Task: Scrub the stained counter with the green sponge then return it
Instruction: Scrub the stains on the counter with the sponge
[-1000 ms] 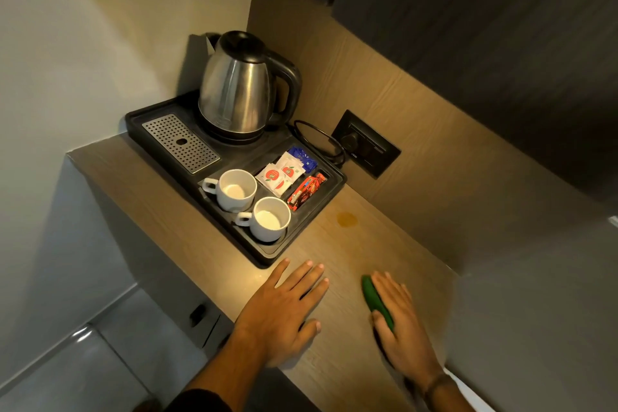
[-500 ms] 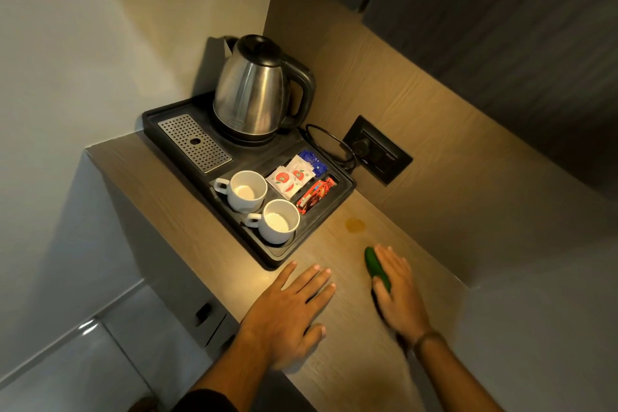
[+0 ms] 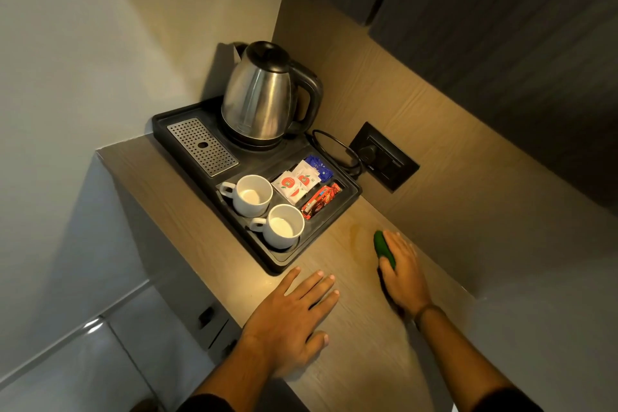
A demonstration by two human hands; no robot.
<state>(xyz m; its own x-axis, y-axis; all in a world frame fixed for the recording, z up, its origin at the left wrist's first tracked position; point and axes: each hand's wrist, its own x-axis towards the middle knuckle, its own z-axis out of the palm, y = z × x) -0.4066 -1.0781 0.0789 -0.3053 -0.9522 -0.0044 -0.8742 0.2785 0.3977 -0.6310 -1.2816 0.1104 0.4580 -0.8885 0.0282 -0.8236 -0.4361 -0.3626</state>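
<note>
Desk (image 3: 361,328): matt wood-grain laminate. Kettle (image 3: 257,104): brushed shiny steel, black plastic lid and handle; tray (image 3: 284,259): matt black plastic with perforated metal grille (image 3: 202,146). Cups (image 3: 254,195): glossy white ceramic; sachets (image 3: 294,184): paper.

One steel kettle (image 3: 259,100), two white cups (image 3: 251,194) (image 3: 283,225) and one black tray (image 3: 294,262) share a single wooden tabletop (image 3: 361,328), alongside one green sponge (image 3: 384,248), one wall socket (image 3: 384,157) and two hands (image 3: 291,318) (image 3: 403,273); the packets (image 3: 296,182) overlap too closely to count.
</note>
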